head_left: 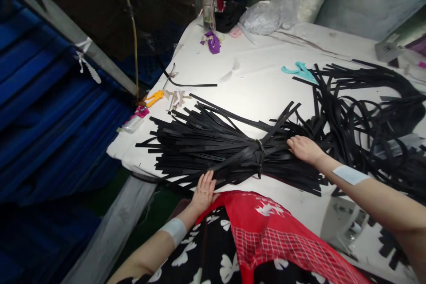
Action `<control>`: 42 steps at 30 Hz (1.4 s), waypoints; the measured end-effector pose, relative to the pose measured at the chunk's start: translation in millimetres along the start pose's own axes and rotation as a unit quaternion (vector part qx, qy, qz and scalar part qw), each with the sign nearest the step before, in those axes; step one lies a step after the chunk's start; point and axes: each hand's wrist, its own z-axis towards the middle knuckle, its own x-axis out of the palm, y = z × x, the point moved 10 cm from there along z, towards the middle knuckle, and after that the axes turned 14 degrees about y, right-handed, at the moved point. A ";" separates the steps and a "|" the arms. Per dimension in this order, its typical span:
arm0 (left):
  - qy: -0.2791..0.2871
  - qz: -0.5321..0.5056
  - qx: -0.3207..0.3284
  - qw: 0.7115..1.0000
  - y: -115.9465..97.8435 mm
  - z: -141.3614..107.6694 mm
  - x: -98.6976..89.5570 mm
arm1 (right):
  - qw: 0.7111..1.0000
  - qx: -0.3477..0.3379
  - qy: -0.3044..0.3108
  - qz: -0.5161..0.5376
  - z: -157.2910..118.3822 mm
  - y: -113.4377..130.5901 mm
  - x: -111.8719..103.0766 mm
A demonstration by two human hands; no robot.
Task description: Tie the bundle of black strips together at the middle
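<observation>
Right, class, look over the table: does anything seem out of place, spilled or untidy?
Yes, mostly untidiness. On the right of the white table, loose black strips lie tangled and looped, unlike the tied bundle under the right hand. Small pale scraps also lie scattered beside the orange-yellow handle. I see no clear spill.

We look over a white tabletop point(253, 73), brightest near its middle, in a dim workspace; at our left, layered blue material point(49, 115) lies below a slanting grey rail point(66, 26), dark green floor point(161, 213) shows, and bulky grey forms point(376, 0) stand far right.
</observation>
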 end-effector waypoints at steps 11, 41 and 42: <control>-0.012 0.016 -0.200 0.980 49.8 -14.2 3.1 | 0.977 0.061 -0.163 0.127 -36.0 35.6 -38.9; -0.189 -0.229 -0.379 0.876 227.3 -107.0 -98.0 | 0.326 0.033 0.097 0.940 147.4 249.0 13.2; -0.186 -0.241 -0.412 0.859 229.3 -132.4 -78.6 | 0.361 0.048 0.115 0.924 145.5 260.5 19.5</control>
